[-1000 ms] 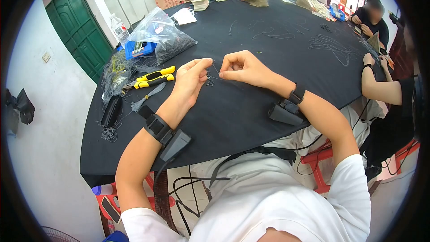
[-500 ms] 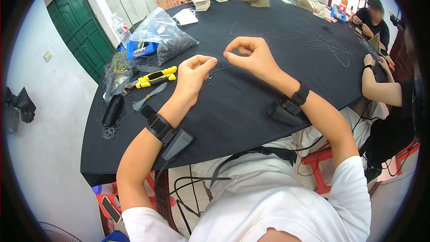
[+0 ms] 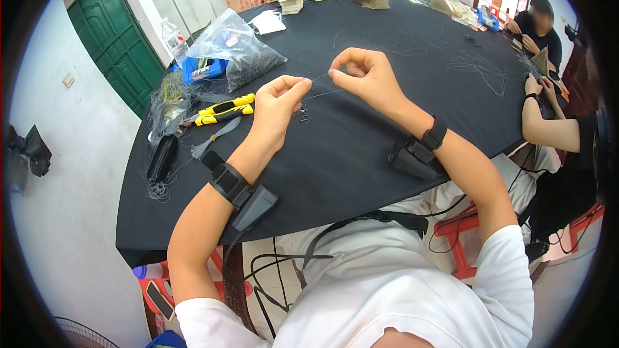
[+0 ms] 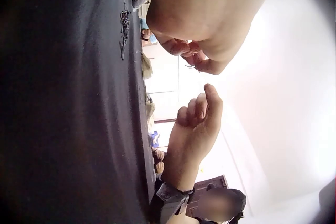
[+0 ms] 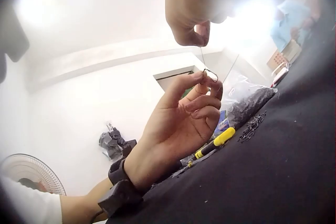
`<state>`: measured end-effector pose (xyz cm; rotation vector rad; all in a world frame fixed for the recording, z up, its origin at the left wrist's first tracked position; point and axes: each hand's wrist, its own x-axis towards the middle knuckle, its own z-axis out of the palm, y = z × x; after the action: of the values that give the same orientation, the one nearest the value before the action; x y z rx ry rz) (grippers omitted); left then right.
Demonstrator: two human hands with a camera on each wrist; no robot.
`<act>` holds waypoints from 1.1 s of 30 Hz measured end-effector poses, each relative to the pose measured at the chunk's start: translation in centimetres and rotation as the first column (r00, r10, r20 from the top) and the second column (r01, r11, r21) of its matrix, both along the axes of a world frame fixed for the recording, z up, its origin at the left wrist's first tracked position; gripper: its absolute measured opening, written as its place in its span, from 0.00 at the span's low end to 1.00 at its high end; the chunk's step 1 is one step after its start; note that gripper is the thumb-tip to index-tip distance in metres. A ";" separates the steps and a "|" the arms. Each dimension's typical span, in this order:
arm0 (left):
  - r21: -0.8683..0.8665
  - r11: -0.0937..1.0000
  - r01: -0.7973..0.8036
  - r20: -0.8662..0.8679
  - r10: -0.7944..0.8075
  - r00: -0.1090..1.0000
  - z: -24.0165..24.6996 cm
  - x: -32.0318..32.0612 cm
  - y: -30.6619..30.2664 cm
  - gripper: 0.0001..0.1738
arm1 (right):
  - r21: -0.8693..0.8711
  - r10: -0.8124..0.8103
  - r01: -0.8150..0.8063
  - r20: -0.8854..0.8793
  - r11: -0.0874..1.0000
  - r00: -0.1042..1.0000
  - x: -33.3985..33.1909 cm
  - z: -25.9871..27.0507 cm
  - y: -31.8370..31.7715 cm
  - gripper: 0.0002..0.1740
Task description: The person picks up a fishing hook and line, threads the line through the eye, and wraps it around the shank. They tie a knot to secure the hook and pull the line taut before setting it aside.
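Observation:
A small dark hook (image 5: 211, 74) is pinched between thumb and forefinger of the left hand (image 5: 184, 103), as the right wrist view shows. From it a thin line (image 5: 201, 55) runs to the fingertips of the right hand (image 3: 371, 80), which pinch it. In the head view the left hand (image 3: 277, 106) is held over the black cloth, a short gap from the right. Several loose hooks (image 3: 304, 115) lie on the cloth beside the left hand. Another strand (image 3: 324, 95) stretches between the two hands.
Yellow-and-black pliers (image 3: 224, 111), a tied bundle of line (image 3: 216, 138) and a black case (image 3: 162, 159) lie left of the hands. Behind them are a bag of dark pieces (image 3: 248, 64) and a blue box (image 3: 193, 71). Other people sit around the table (image 3: 361, 154).
The right hand has moved away from the left, up and to the right, and the line between them shows longer. The left hand has shifted only slightly.

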<state>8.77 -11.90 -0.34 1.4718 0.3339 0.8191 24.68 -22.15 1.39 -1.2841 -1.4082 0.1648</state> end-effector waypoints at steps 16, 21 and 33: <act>-0.048 0.987 0.156 0.090 -0.151 0.984 -0.4 -0.1 0.8 0.04 | -0.328 0.291 -0.396 -0.326 0.858 0.900 -0.5 -0.1 1.0 0.10; -0.070 0.985 0.157 0.028 -0.155 0.987 -0.5 -0.1 0.4 0.06 | -0.265 0.327 -0.414 -0.315 0.871 0.891 -0.4 -1.2 1.0 0.08; 0.004 0.998 0.070 0.040 -0.070 0.997 -0.9 0.1 0.7 0.04 | -0.219 0.280 -0.360 -0.325 0.907 0.903 -0.2 -1.3 0.7 0.06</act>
<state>8.88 -11.20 -1.20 1.4598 0.2501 0.7918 24.47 -21.42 0.13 -1.1793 -1.3664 0.7699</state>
